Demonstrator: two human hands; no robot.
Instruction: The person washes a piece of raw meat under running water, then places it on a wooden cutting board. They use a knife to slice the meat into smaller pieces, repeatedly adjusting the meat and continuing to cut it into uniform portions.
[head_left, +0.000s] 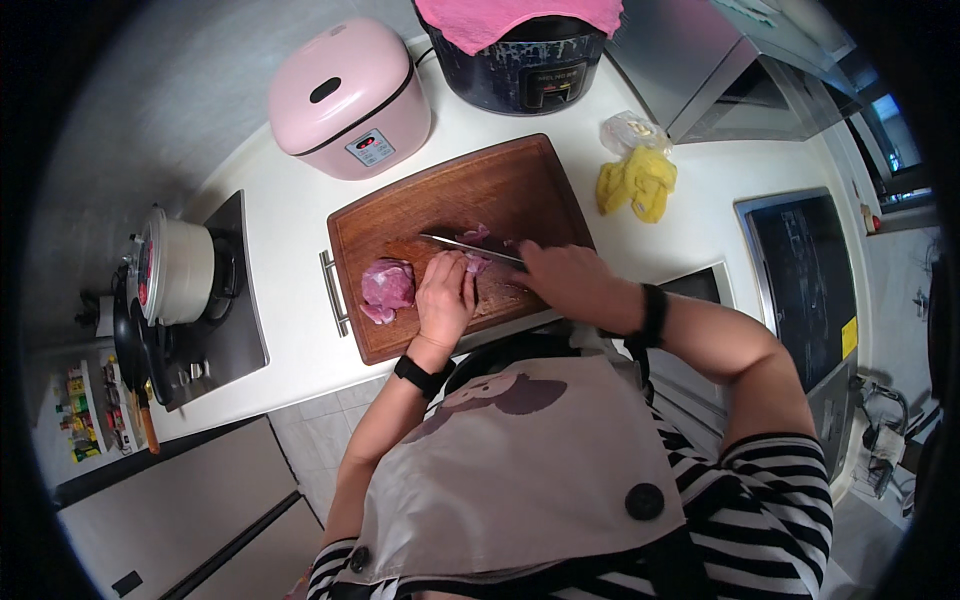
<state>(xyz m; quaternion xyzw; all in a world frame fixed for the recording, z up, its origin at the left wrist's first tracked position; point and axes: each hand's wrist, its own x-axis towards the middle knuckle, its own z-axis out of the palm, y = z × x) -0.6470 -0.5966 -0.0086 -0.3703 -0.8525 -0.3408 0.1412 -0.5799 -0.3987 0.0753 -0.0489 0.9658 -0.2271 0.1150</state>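
Note:
A wooden cutting board (450, 187) lies on the counter in front of me. My right hand (574, 285) grips a kitchen knife (476, 250), its handle hidden in my fist and its blade pointing left across the board. Just below the blade, my left hand (444, 292) holds down a piece of raw meat (476, 263) with curled fingers, which partly cover it. Beyond the blade lies a small cut piece of meat (473, 234). A larger chunk of raw meat (388, 283) rests to the left of my left hand.
Behind the board stand a pink rice cooker (349, 105) and a dark electric cooker (517, 71) under a pink cloth (517, 19). A yellow cloth (639, 184) and a plastic bag (632, 133) lie to the right. At left, a lidded pot (180, 270) sits on the gas hob (225, 337).

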